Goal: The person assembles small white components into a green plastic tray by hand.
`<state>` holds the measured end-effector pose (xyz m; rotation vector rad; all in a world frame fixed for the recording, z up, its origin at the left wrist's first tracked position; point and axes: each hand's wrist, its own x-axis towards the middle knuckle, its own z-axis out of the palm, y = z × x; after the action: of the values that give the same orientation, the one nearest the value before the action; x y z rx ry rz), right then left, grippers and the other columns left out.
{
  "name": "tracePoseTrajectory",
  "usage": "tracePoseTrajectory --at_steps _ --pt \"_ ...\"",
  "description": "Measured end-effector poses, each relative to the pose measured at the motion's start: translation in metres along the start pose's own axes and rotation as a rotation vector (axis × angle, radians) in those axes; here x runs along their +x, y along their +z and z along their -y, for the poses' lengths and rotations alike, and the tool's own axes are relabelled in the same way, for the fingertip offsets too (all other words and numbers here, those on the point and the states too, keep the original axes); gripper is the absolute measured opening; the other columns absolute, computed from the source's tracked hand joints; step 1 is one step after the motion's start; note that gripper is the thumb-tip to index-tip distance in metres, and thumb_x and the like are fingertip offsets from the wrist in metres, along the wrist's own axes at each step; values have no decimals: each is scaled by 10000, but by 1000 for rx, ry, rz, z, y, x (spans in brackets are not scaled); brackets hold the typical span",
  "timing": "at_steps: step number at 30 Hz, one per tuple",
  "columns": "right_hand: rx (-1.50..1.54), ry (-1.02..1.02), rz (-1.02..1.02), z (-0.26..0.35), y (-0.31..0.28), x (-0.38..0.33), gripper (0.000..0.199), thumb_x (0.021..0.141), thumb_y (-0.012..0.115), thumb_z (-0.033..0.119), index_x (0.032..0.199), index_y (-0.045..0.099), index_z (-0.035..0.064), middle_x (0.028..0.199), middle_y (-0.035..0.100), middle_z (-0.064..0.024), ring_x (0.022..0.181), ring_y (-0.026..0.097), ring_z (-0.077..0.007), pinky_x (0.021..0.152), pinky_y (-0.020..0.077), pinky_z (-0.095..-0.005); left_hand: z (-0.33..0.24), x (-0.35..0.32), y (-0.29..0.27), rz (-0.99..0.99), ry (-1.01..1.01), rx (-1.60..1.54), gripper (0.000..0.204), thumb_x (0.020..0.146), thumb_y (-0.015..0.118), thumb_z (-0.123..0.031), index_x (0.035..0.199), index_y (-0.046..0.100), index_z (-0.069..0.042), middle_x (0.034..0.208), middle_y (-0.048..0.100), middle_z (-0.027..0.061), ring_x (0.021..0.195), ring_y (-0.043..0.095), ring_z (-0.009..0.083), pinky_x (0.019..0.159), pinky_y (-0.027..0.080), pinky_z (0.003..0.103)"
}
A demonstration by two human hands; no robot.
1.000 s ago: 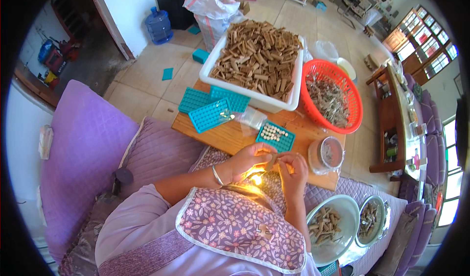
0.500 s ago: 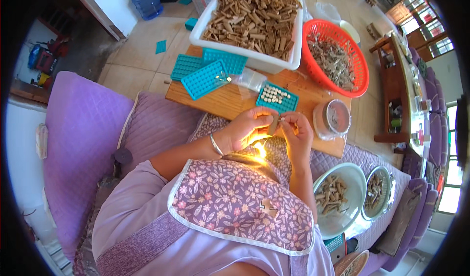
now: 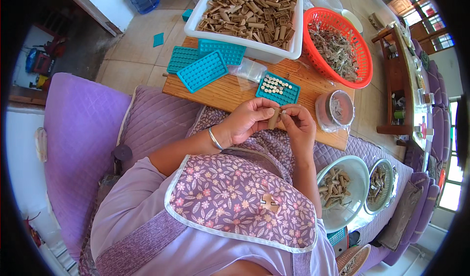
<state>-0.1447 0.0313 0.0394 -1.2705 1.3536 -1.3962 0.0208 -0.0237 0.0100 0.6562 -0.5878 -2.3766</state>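
My left hand (image 3: 243,121), with a silver bangle on its wrist, pinches a short brown tube-like piece (image 3: 273,119) between thumb and fingers. The piece stands nearly upright over my lap, by the table's front edge. At its upper end my right hand (image 3: 299,126) is closed, thumb against fingers, round something small and pale that is mostly hidden. Just beyond the hands lies a turquoise pitted tray (image 3: 292,96), partly filled with small round white pieces (image 3: 274,85).
On the wooden table (image 3: 215,97) are more turquoise trays (image 3: 203,72), a white tub (image 3: 245,43) heaped with brown pieces, a red basket (image 3: 364,65) of shreds and a plastic-wrapped round container (image 3: 335,110). Two pale green basins (image 3: 360,178) of brown pieces stand at my right.
The bright yellow glow on my lap below the hands is gone. My view has shifted slightly. Both hands stay together at the brown piece, which now shows more of its length.
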Motion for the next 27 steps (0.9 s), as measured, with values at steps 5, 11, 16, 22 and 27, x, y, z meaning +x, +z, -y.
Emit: tracePoseTrajectory --at_steps 5,11,16,22,27 --pt "-156 -57 41 7 -1 4 60 818 622 -49 858 583 -27 945 610 -114 836 607 -172 699 519 -273 -2 -1 1 -2 -3 -7 215 922 599 -104 1128 569 -52 1080 637 83 989 642 208 895 534 344" --pt "-353 -195 57 9 -2 8 90 780 627 -56 851 587 -18 894 619 -138 824 617 -240 729 508 -315 -2 1 2 15 30 32 220 909 623 -112 1114 568 -50 1059 634 75 952 646 183 844 548 316" --pt "-523 -387 -114 60 -4 4 109 763 628 -56 861 606 -14 893 646 -139 854 624 -277 753 497 -352 -2 -2 4 39 69 -23 225 916 609 -104 1135 563 -79 1090 623 63 985 619 159 864 528 317" --pt "-145 -628 231 192 -11 -48 86 751 638 -3 715 575 42 848 681 -90 734 647 -247 666 521 -352 -6 -5 -8 -20 136 64 268 928 593 -111 1193 557 -110 1164 586 44 1073 561 136 918 473 303" --pt "57 -777 577 179 -37 -49 97 736 645 18 712 555 49 782 678 -69 625 644 -249 554 530 -372 -6 -9 -6 1 103 99 270 932 582 -88 1197 535 -102 1153 573 39 1069 565 147 945 471 315"
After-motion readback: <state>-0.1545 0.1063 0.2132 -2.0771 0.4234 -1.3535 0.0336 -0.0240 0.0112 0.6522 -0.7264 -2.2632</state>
